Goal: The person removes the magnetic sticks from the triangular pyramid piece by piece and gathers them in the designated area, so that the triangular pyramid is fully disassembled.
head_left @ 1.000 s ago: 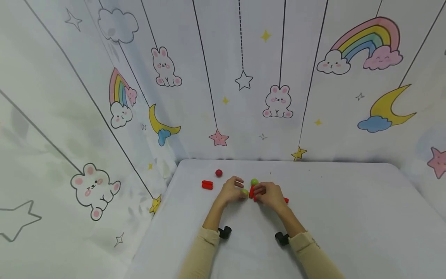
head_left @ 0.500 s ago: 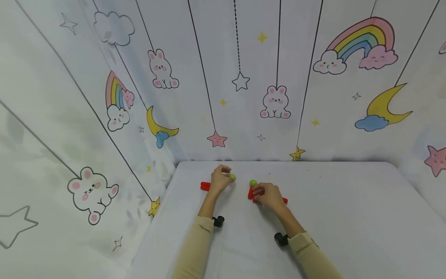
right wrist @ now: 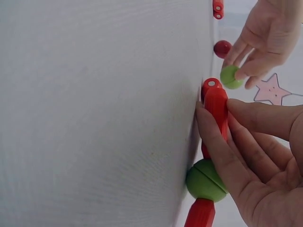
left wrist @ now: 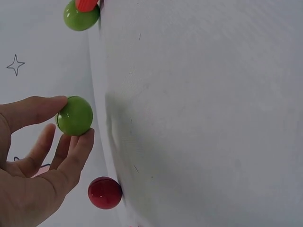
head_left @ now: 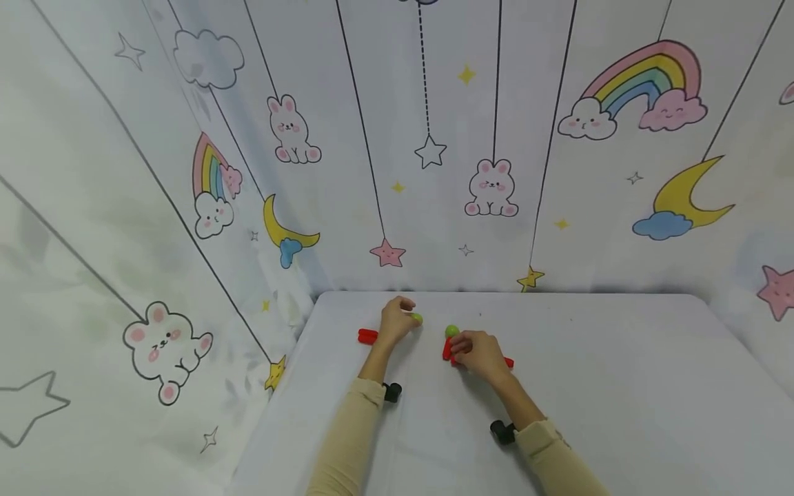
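My left hand (head_left: 395,321) pinches a glossy green ball (left wrist: 75,116) between thumb and fingertips, raised off the table. Close behind it, a dark red ball (left wrist: 105,193) appears in the left wrist view; the left hand hides it in the head view. My right hand (head_left: 480,353) pinches a red plastic rod (right wrist: 217,111) between thumb and fingers. That rod meets a second green ball (right wrist: 206,180), from which another red rod (right wrist: 200,213) extends. Beyond the right fingertips lies a red rod (head_left: 447,349) with a green ball (head_left: 452,331) at its far end.
A pair of red rods (head_left: 367,336) lies side by side to the left of my left hand. White cloth covers the table (head_left: 620,386), and a printed curtain (head_left: 446,227) rises behind its far edge. Each wrist wears a small black camera (head_left: 392,393).
Over the last second my left hand moved left and farther away from the right hand with the green ball, covering the red ball in the head view. My right hand stayed nearly still.
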`<state>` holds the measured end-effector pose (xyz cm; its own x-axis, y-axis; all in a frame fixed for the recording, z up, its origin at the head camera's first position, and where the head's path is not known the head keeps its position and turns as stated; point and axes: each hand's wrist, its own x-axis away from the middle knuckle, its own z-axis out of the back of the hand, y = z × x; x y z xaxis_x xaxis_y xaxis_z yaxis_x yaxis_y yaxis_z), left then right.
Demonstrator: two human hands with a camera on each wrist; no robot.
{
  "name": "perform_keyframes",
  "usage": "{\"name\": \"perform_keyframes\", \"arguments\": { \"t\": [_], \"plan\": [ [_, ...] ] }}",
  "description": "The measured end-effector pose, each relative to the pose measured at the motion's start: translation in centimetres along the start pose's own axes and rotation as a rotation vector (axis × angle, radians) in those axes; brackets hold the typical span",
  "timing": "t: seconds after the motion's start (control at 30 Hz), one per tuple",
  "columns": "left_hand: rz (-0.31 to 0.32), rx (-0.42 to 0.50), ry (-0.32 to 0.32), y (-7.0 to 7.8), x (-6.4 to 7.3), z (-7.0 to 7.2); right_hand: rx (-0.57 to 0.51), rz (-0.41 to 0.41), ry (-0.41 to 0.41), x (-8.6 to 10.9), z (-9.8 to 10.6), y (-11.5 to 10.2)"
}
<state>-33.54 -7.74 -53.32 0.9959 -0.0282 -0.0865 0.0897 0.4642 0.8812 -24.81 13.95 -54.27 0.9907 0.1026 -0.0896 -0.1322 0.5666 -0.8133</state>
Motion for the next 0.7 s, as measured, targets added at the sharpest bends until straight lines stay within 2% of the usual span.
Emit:
{"name": "perform_keyframes", "arguments": {
  "t": [0.3,0.5,0.7],
  "plan": [
    [-0.033,-0.048,0.039,-0.5,-0.8,-0.4,0.007,0.014,0.002,0.0,0.1,0.1],
    [-0.071,-0.074,0.049,-0.8,-1.5,-0.8,0.007,-0.026,0.003,0.0,0.1,0.0],
    [-0.102,-0.143,0.072,-0.7,-1.8,-0.9,-0.005,0.003,0.001,0.2,0.1,-0.1]
  ]
}}
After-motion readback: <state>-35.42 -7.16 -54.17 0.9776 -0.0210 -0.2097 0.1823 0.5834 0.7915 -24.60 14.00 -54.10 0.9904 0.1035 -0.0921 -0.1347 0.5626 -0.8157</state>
